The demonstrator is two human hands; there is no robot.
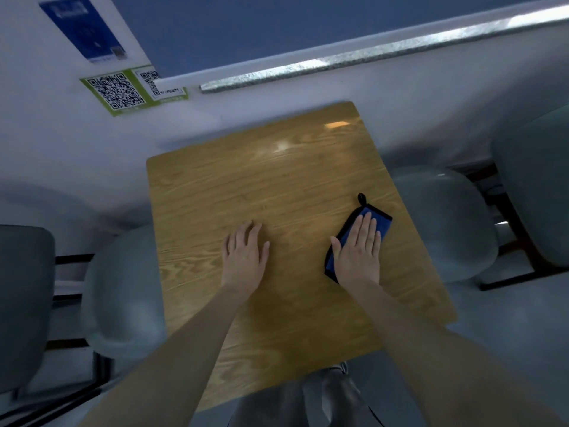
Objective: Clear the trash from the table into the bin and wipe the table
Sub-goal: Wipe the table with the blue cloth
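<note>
A wooden table (277,180) fills the middle of the head view. A folded blue cloth (380,221) with a black border and a black loop lies on its right half. My right hand (358,251) presses flat on the cloth with straight fingers and covers most of it. My left hand (244,252) rests flat on the bare wood at the centre, fingers straight and holding nothing. No trash or bin shows anywhere in view.
Grey seats stand on both sides of the table, at the left (123,291) and at the right (443,223). A white wall with QR-code stickers (117,92) and a blue poster (83,27) rises behind the far edge. My legs (332,396) show below the near edge.
</note>
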